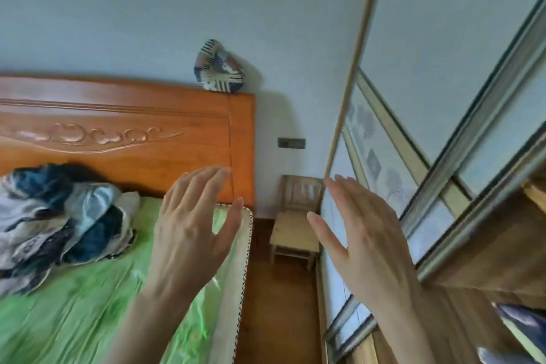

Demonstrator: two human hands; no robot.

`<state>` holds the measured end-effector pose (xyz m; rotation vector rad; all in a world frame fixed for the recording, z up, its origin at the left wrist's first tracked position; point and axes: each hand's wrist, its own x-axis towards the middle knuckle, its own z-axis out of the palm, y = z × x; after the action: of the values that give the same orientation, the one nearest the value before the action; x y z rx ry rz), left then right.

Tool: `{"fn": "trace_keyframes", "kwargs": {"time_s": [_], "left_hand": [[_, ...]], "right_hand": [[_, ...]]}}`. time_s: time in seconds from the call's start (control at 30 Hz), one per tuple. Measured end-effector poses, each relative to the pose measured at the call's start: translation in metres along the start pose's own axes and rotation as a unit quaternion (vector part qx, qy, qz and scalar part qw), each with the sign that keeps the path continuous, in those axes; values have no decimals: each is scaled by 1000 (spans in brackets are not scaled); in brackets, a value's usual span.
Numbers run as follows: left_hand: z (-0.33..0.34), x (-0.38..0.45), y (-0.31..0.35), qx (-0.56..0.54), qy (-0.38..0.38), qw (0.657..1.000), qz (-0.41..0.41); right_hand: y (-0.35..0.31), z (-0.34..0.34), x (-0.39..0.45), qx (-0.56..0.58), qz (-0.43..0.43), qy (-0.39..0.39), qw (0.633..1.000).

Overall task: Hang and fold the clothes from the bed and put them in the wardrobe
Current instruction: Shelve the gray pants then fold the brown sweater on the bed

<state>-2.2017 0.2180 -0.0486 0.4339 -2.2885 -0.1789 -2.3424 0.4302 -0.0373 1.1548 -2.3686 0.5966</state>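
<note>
On the green sheeted bed (88, 304), a blue and white crumpled clothes pile (59, 221) waits unfolded; left hand (189, 233) and right hand (366, 233) hold nothing, fingers apart.

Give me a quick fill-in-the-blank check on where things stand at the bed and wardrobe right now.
1. Both the left hand and the right hand are open and hold ____.
2. The pile of clothes lies on the ____ sheet.
3. A patterned cushion sits on top of the ____.
4. The small wooden chair stands between the bed and the ____.

Missing words: nothing; green; headboard; wardrobe
</note>
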Motion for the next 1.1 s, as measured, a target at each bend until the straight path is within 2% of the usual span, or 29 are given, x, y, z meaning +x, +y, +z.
{"fn": "trace_keyframes", "kwargs": {"time_s": [0.23, 0.4, 0.7, 0.87, 1.1], "left_hand": [[-56, -48, -81, 94, 14, 987, -131], [-110, -100, -117, 180, 41, 955, -233], [-181, -183, -124, 324, 110, 843, -414], [-198, -224, -112, 372, 153, 776, -485], [-211, -277, -87, 423, 166, 691, -562]], "right_hand": [[-96, 68, 49, 82, -129, -42, 987], [-184, 96, 75, 173, -243, -72, 952], [-317, 142, 79, 318, -412, -123, 845], [-367, 162, 60, 386, -475, -144, 778], [-415, 176, 16, 428, -527, -191, 709]]}}
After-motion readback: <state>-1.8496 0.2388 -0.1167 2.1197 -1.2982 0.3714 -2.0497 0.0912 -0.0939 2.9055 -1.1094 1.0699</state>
